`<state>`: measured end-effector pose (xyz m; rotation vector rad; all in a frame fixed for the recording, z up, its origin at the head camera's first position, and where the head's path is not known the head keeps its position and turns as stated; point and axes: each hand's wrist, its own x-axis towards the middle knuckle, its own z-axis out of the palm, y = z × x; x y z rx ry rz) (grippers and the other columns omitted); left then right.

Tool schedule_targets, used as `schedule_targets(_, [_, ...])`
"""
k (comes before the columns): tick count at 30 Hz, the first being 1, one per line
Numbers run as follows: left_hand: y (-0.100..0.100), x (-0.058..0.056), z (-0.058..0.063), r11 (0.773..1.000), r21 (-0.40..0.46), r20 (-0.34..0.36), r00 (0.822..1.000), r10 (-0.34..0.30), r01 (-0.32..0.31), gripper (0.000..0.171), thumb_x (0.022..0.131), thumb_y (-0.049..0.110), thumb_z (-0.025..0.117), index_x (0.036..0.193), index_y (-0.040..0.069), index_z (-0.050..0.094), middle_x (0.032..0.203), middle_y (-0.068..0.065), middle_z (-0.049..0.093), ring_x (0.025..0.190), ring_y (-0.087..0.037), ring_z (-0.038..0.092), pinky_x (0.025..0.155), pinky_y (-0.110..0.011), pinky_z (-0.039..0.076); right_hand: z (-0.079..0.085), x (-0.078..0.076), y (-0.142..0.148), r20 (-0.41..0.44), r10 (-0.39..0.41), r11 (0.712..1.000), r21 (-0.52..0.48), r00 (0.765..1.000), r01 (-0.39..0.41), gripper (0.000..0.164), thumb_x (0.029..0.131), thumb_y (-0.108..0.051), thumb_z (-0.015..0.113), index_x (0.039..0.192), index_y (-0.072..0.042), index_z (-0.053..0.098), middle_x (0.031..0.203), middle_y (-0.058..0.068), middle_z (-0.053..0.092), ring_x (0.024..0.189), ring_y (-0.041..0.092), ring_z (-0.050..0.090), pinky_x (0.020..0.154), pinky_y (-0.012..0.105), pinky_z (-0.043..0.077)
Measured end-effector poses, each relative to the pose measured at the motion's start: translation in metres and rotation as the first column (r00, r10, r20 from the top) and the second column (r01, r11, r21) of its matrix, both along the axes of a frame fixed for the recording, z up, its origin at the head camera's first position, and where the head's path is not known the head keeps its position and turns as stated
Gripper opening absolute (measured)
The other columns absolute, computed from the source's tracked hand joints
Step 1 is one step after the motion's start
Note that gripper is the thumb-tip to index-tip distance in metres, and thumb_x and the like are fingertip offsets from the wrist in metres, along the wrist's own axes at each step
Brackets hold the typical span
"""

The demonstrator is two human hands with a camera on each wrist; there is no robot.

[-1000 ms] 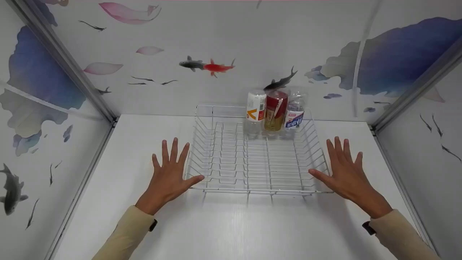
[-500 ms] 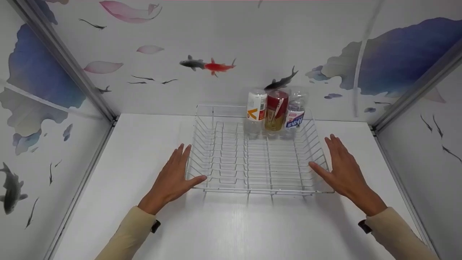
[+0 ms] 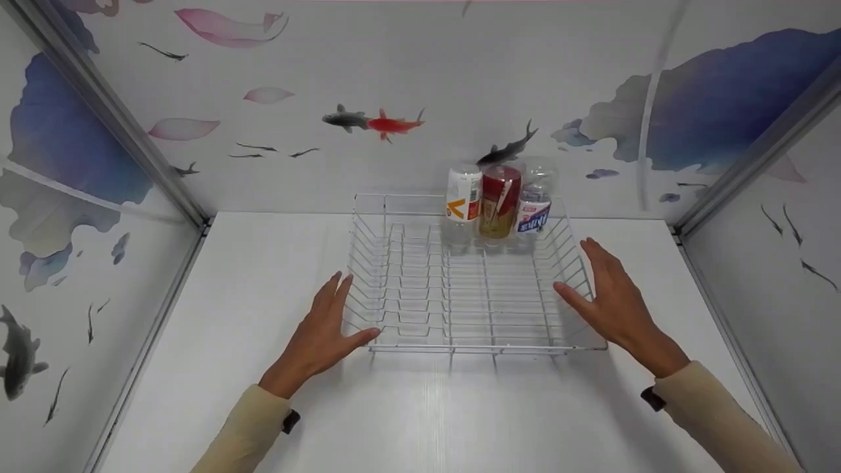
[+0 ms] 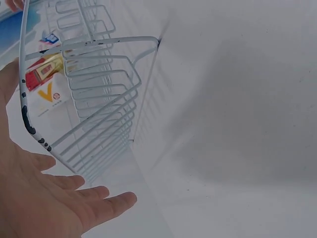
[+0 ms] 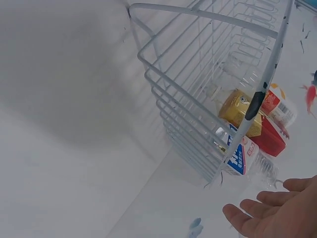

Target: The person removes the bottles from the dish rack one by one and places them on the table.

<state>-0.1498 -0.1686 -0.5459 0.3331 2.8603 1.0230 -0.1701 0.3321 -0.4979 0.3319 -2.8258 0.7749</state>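
Observation:
A white wire dish rack [image 3: 493, 347] stands on the white table. In its back right part, three clear plastic bottles stand side by side: a bottle with a white label and an orange V [image 3: 464, 197], a bottle with a red and gold label [image 3: 500, 203], and a bottle with a blue and white label [image 3: 533, 213]. My left hand [image 3: 315, 338] is at the rack's left side, thumb over the front left corner, fingers extended. At the right side is my right hand [image 3: 614, 302], its thumb over the rim. Whether either hand touches the wire, I cannot tell.
Behind the rack rises a white back wall [image 3: 394, 66] with painted fish and petals. Side walls [image 3: 782, 249] with metal corner strips bound the table [image 3: 420, 420] left and right. In the left wrist view, the rack's rim [image 4: 25, 109] has chipped coating.
Both hands have moved inward toward the rack's sides, and their spread fingers have come closer together. The right hand has also gone slightly forward. The rack and bottles stay in place.

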Motion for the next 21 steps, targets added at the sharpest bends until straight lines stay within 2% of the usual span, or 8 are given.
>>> schedule_targets(6, [0.003,0.003,-0.007,0.999,0.044,0.022,1.000,-0.006,0.005,0.117,0.095,0.063,0.079,0.178,0.012,0.014,0.184,-0.017,0.006,0.168,-0.042,0.016,0.126,-0.071,0.034,0.002,-0.005,-0.003,0.044,-0.008,0.999,-0.035,0.999,0.010,0.093,0.105,-0.046,0.075,0.174,-0.007,0.025,0.174,0.028,0.031,0.156,0.052,0.036,0.120,0.079,0.035])
schedule_targets(10, [0.004,0.004,-0.011,0.997,0.079,0.037,0.999,-0.003,0.000,0.124,0.091,0.073,0.077,0.179,0.014,0.011,0.185,-0.012,0.000,0.169,-0.040,0.013,0.127,-0.071,0.033,0.004,-0.008,-0.006,0.056,-0.010,0.999,-0.041,0.998,0.012,0.093,0.106,-0.047,0.074,0.173,-0.006,0.025,0.175,0.028,0.030,0.157,0.052,0.034,0.122,0.077,0.033])
schedule_targets(15, [0.004,0.006,-0.017,0.988,0.153,0.065,0.998,0.012,-0.022,0.131,0.088,0.074,0.080,0.179,0.016,0.006,0.186,-0.007,-0.009,0.170,-0.039,0.010,0.127,-0.073,0.030,0.004,-0.013,-0.009,0.072,-0.004,0.997,-0.071,0.997,0.010,0.092,0.107,-0.047,0.073,0.172,-0.004,0.025,0.175,0.028,0.029,0.158,0.052,0.033,0.125,0.075,0.030])
schedule_targets(18, [0.005,0.005,-0.021,0.976,0.216,0.053,0.999,0.008,-0.019,0.136,0.084,0.072,0.085,0.179,0.018,0.003,0.185,-0.007,-0.008,0.170,-0.039,0.008,0.129,-0.074,0.024,0.005,-0.016,-0.009,0.087,-0.001,0.993,-0.117,0.996,0.011,0.089,0.107,-0.047,0.072,0.172,-0.004,0.027,0.175,0.027,0.030,0.158,0.051,0.034,0.127,0.074,0.029])
schedule_targets(21, [0.008,0.003,-0.024,0.950,0.312,0.014,1.000,-0.017,0.012,0.140,0.080,0.062,0.094,0.179,0.023,0.003,0.185,-0.010,0.003,0.167,-0.041,0.017,0.131,-0.072,0.022,0.007,-0.018,-0.008,0.100,-0.002,0.988,-0.156,0.995,0.017,0.088,0.108,-0.047,0.071,0.171,-0.003,0.028,0.174,0.027,0.032,0.157,0.051,0.036,0.126,0.074,0.029])
